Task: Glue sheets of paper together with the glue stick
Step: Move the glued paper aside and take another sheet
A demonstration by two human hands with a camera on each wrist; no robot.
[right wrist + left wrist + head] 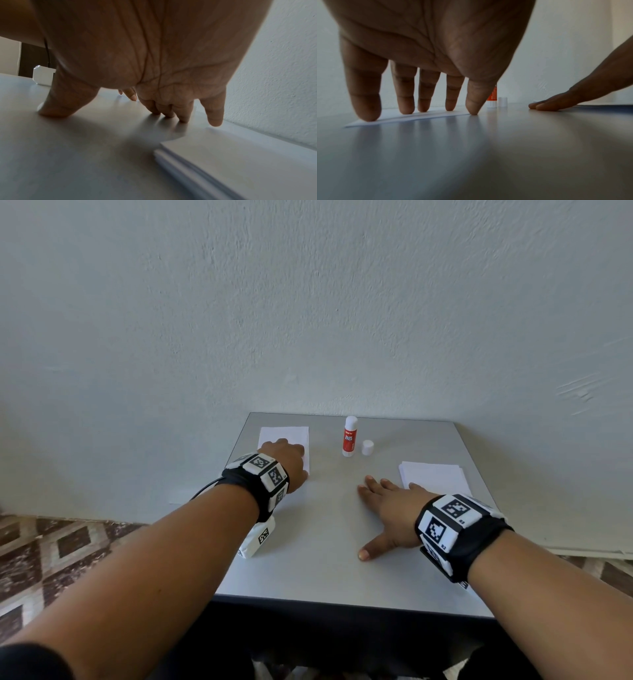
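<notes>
Head view: the uncapped glue stick [349,437] stands upright at the far middle of the grey worktop [325,570], its white cap [367,447] just to its right. Left of it lies a white sheet [283,436], pressed down by the spread fingertips [368,115] of the left hand [287,463]. At the right sits a paper stack [433,479]; the right hand [387,510] rests flat, fingers splayed, just beside its near left corner.
</notes>
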